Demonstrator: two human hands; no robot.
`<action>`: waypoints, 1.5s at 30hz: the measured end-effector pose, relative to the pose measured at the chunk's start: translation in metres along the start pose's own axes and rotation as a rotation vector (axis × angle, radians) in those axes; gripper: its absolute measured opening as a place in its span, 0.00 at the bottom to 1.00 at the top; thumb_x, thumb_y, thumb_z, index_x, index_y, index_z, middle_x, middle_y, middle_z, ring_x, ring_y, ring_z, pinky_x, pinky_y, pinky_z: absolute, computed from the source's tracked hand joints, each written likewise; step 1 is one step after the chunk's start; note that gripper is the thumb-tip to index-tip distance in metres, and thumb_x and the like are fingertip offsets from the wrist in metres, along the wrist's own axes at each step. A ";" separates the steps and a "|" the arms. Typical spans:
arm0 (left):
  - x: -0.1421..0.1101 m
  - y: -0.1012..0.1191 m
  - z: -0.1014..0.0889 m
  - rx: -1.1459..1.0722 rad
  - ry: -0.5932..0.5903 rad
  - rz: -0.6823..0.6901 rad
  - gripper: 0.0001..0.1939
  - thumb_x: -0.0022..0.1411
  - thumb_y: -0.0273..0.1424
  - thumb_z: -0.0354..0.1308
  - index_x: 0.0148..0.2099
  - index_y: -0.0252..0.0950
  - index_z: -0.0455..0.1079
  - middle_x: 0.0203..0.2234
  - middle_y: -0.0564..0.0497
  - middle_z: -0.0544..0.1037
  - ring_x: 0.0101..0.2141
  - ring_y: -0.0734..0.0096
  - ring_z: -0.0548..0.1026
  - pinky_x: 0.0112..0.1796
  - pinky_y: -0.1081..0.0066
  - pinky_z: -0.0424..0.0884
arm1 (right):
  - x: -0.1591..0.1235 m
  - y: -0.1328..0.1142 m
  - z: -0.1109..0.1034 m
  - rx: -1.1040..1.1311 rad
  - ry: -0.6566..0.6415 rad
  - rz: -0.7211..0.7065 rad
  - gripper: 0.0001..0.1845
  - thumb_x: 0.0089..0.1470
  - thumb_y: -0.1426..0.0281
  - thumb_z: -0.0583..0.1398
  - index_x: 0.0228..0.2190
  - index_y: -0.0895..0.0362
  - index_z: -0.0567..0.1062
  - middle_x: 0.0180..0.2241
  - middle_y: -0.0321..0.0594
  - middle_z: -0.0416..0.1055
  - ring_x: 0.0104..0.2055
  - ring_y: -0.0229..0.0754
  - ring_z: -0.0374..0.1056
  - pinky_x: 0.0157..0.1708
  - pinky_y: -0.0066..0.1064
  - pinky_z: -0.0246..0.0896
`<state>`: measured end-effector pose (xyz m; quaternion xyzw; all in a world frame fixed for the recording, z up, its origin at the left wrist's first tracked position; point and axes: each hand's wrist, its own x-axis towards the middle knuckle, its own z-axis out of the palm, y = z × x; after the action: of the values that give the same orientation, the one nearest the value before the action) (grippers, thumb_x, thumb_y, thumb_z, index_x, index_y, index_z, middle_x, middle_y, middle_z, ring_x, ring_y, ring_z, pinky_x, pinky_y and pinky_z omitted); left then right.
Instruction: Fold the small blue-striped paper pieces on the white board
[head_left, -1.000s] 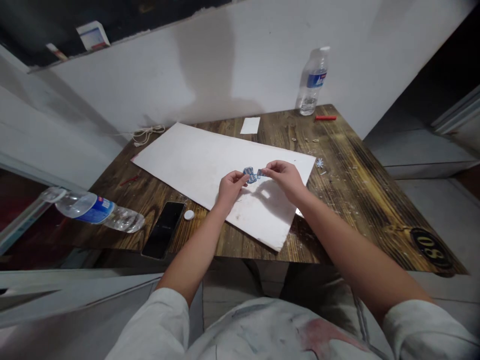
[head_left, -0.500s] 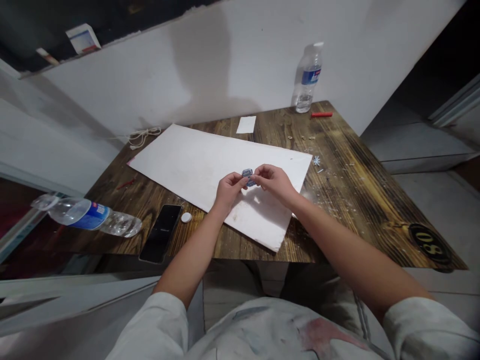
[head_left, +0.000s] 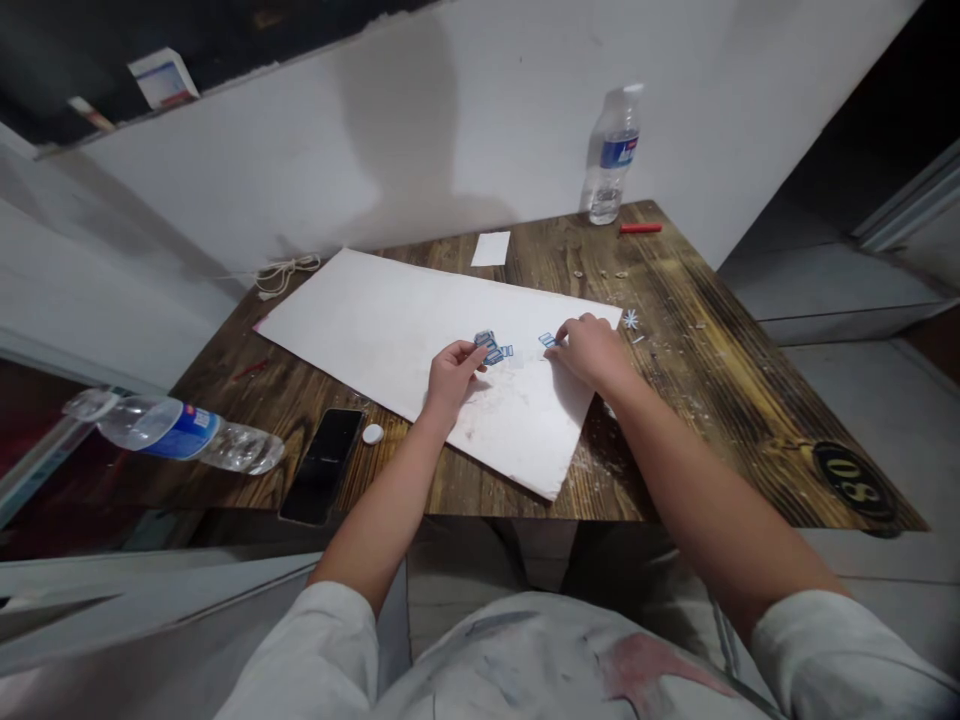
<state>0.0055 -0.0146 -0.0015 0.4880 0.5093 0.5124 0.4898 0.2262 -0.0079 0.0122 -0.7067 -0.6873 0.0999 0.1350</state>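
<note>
My left hand (head_left: 450, 372) pinches a small blue-and-white folded paper piece (head_left: 489, 347) just above a large white board (head_left: 390, 320) on the wooden table (head_left: 675, 400). My right hand (head_left: 592, 348) rests on the board's right corner, fingers closed on a smaller blue-and-white scrap (head_left: 547, 339). The two hands are a hand's width apart. Both arms wear white sleeves pushed up to the elbow.
A water bottle (head_left: 180, 436) lies at the table's left edge beside a black phone (head_left: 321, 465) and a white cap (head_left: 372, 434). Another bottle (head_left: 613, 158) stands at the back, with a red stick (head_left: 640, 228), a white paper slip (head_left: 491, 249), a cord (head_left: 289, 270) and a paper snowflake (head_left: 631, 319).
The hands were together on one blue paper piece; now they have parted. My right hand has moved right to the board's corner with a small scrap, my left keeps the larger piece.
</note>
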 end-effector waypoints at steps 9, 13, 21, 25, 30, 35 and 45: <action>0.000 0.003 0.001 0.026 0.011 -0.005 0.14 0.48 0.40 0.67 0.31 0.36 0.71 0.22 0.54 0.73 0.24 0.78 0.70 0.20 0.79 0.61 | 0.005 0.000 0.010 -0.003 -0.006 0.011 0.16 0.55 0.63 0.59 0.40 0.60 0.79 0.45 0.55 0.71 0.45 0.54 0.64 0.42 0.42 0.58; -0.001 0.001 0.001 0.027 0.010 -0.004 0.14 0.49 0.40 0.67 0.31 0.36 0.71 0.22 0.54 0.74 0.24 0.78 0.71 0.21 0.79 0.61 | 0.007 0.003 0.013 0.033 0.052 -0.013 0.15 0.55 0.64 0.57 0.35 0.61 0.80 0.40 0.56 0.73 0.42 0.52 0.66 0.40 0.41 0.59; 0.000 0.001 0.001 0.027 0.018 -0.021 0.15 0.48 0.41 0.67 0.30 0.36 0.70 0.21 0.54 0.73 0.24 0.78 0.71 0.21 0.79 0.61 | 0.007 -0.002 0.003 0.361 0.261 -0.191 0.15 0.59 0.64 0.54 0.31 0.57 0.78 0.28 0.46 0.75 0.30 0.44 0.67 0.33 0.34 0.56; -0.002 0.001 0.002 0.006 -0.002 -0.031 0.15 0.48 0.41 0.67 0.29 0.35 0.70 0.22 0.54 0.74 0.24 0.77 0.73 0.21 0.78 0.61 | -0.010 -0.023 0.004 0.410 0.342 -0.350 0.17 0.61 0.61 0.53 0.34 0.56 0.78 0.29 0.45 0.75 0.31 0.43 0.67 0.36 0.35 0.56; -0.006 0.002 0.003 -0.008 -0.084 -0.050 0.16 0.49 0.42 0.67 0.30 0.34 0.69 0.24 0.52 0.76 0.26 0.72 0.77 0.23 0.78 0.62 | -0.023 -0.039 0.013 0.295 0.268 -0.541 0.19 0.63 0.62 0.51 0.35 0.54 0.79 0.30 0.46 0.76 0.34 0.46 0.67 0.39 0.38 0.55; -0.008 0.002 0.000 -0.014 -0.146 -0.053 0.18 0.49 0.43 0.67 0.31 0.34 0.69 0.26 0.50 0.78 0.26 0.72 0.78 0.23 0.77 0.62 | -0.022 -0.039 0.018 0.280 0.206 -0.602 0.18 0.63 0.60 0.52 0.37 0.52 0.80 0.35 0.45 0.76 0.37 0.46 0.66 0.40 0.38 0.54; -0.005 -0.006 -0.004 -0.072 -0.079 -0.046 0.18 0.49 0.42 0.68 0.35 0.34 0.70 0.25 0.52 0.76 0.24 0.76 0.75 0.20 0.79 0.63 | -0.001 -0.016 0.018 0.497 0.215 -0.436 0.17 0.61 0.60 0.54 0.40 0.52 0.80 0.41 0.45 0.73 0.42 0.47 0.66 0.43 0.40 0.59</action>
<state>0.0019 -0.0197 -0.0077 0.4782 0.4819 0.4992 0.5385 0.2047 -0.0072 0.0006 -0.4953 -0.7586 0.1578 0.3927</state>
